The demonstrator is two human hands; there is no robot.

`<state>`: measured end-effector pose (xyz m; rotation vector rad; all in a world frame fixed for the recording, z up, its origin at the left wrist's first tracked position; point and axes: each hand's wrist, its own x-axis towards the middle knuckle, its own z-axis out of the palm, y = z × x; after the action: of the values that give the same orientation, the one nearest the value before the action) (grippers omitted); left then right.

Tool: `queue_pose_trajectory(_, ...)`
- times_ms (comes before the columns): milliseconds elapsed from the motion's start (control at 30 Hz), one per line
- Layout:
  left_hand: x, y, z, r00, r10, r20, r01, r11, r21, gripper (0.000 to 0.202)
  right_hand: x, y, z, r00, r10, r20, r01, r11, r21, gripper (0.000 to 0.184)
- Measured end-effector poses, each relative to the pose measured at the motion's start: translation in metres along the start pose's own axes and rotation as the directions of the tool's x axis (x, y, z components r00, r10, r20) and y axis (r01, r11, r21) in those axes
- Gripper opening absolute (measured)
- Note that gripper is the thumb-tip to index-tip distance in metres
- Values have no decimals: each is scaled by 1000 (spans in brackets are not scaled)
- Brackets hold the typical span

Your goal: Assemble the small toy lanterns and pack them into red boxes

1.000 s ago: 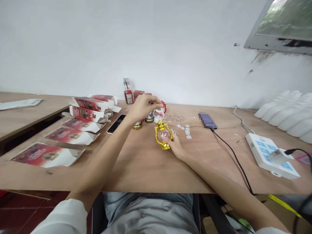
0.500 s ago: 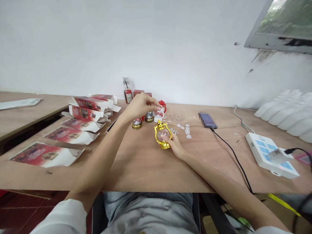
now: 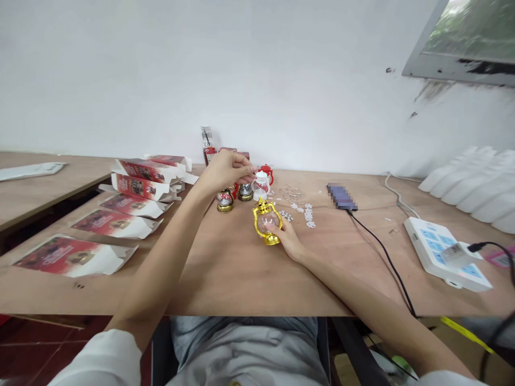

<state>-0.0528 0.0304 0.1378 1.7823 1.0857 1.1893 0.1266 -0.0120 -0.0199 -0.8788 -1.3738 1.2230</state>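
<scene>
My right hand (image 3: 286, 239) grips a small gold toy lantern (image 3: 265, 222) with a clear globe, standing on the wooden table (image 3: 241, 268). My left hand (image 3: 225, 169) is raised behind it, fingers pinched on the top of a white toy lantern (image 3: 260, 185). Just below that hand stand two more small lanterns, one with a gold base (image 3: 224, 201) and a silver one (image 3: 244, 192). A red lantern (image 3: 267, 172) stands behind the white one.
Several red-and-white cartons (image 3: 132, 209) lie opened at the left. Small white pieces (image 3: 303, 212) are scattered right of the lanterns. A phone (image 3: 341, 196) with a black cable (image 3: 386, 257), a white power strip (image 3: 442, 252) and white cups (image 3: 470, 182) sit at the right.
My left hand has drawn back to the left and lifted slightly, bringing the white lantern with it. My right hand and the gold lantern have stayed in place.
</scene>
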Motion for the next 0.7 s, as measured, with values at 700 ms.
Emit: queue_pose_trajectory(700,-10,12,12,994,99,41,-106,843,528,23,-1,-2,0,1000,17,19,-17,1000,6,48)
